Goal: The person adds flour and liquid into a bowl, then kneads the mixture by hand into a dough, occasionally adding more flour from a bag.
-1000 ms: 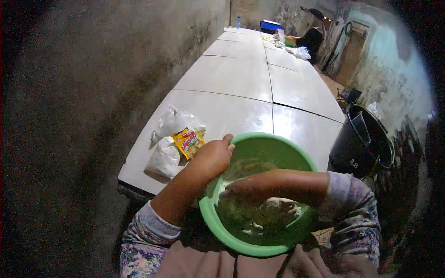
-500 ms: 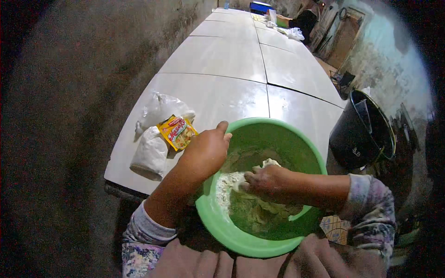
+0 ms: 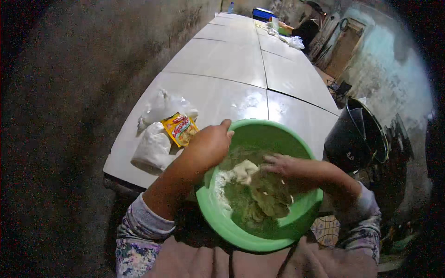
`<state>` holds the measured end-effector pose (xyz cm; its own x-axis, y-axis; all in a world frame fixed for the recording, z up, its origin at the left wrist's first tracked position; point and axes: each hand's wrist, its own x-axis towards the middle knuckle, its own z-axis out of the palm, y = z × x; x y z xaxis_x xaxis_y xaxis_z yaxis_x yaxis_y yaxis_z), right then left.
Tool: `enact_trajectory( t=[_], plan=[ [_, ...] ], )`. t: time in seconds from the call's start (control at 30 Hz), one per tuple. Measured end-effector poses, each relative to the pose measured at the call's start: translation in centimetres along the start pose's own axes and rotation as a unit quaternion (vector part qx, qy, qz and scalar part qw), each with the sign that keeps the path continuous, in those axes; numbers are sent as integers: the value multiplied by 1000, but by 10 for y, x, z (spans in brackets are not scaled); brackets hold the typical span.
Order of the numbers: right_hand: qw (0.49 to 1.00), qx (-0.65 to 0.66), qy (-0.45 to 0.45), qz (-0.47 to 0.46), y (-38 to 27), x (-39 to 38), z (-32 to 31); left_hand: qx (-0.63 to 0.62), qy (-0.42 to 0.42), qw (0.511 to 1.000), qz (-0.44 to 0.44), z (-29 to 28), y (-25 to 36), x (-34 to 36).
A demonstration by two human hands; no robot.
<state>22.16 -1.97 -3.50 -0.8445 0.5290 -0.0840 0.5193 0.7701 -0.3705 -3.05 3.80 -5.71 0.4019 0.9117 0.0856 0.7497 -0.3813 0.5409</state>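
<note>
My left hand (image 3: 212, 141) is closed on the upper left rim of a green plastic bowl (image 3: 292, 134). Inside, pale dough (image 3: 243, 172) lies in lumps, with loose white flour (image 3: 222, 190) along the left side. Over the right half of the bowl, my right hand (image 3: 285, 167) has its bent fingers apart, just right of the upper lump. On the white table (image 3: 222, 88), left of my left hand, sit a yellow-and-red packet (image 3: 181, 132), a bag of white powder (image 3: 155, 143) and a clear plastic bag (image 3: 169, 104).
A black bucket (image 3: 345, 139) stands beside the bowl at right. At the table's far end are a person in black (image 3: 306, 32), a blue tub (image 3: 263, 15), a bottle (image 3: 230, 8) and white bags (image 3: 294, 41). A stained wall (image 3: 92, 92) runs along the left.
My right hand has moved from the bowl's left-middle toward the right and loosened its fingers, uncovering more dough and flour. My left hand stays on the rim.
</note>
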Motion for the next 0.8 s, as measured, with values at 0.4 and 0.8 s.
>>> enact_trajectory(
  t=[0.4,0.8],
  plan=[
    [936,-286,-182,-90,-54,20,38,13,-38,999,-33,2,5,2],
    [977,10,18,212,-25,43,44,46,-33,998,-24,-4,18,0]
  ],
)
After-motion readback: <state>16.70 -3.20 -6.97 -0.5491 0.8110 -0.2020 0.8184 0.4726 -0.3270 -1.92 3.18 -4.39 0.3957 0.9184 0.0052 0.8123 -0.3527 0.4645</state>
